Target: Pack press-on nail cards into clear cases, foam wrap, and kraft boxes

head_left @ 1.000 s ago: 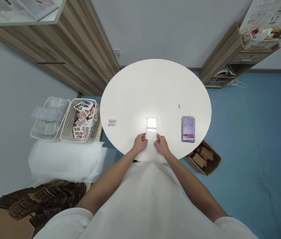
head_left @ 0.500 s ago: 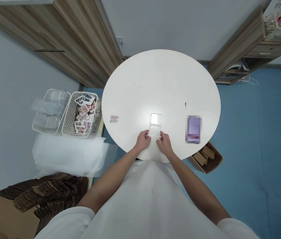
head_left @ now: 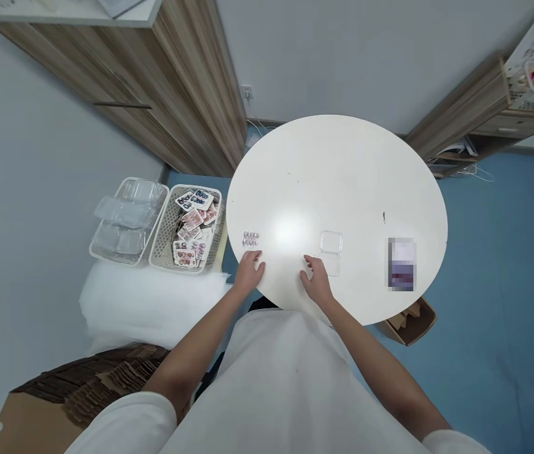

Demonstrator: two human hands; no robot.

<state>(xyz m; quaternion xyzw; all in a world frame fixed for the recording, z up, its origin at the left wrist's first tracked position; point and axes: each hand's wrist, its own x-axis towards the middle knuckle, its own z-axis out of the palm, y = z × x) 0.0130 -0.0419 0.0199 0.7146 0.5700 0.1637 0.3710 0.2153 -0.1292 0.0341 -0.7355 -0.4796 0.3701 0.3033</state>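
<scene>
My left hand [head_left: 248, 272] is over the left front edge of the white round table [head_left: 342, 157], its fingers apart and holding nothing. Just beyond its fingertips lies a set of press-on nails [head_left: 250, 239] in two rows. My right hand [head_left: 316, 279] hovers near the front middle of the table with its fingers spread and nothing in them. To its right rests a clear plastic case [head_left: 331, 242], lid folded back and lying flat. A purple item, blurred into blocks [head_left: 402, 265], lies farther right on the table.
Left of the table, one white basket [head_left: 157, 252] holds several nail cards, and another basket [head_left: 94, 247] holds clear plastic boxes. White sheets [head_left: 148, 302] and stacked brown cardboard [head_left: 34, 416] are nearer me. A cardboard box [head_left: 420, 328] stands below the table's right edge.
Both hands have let go of the clear case, which stays on the table. My left hand has moved left to the nail set; the view has shifted left.
</scene>
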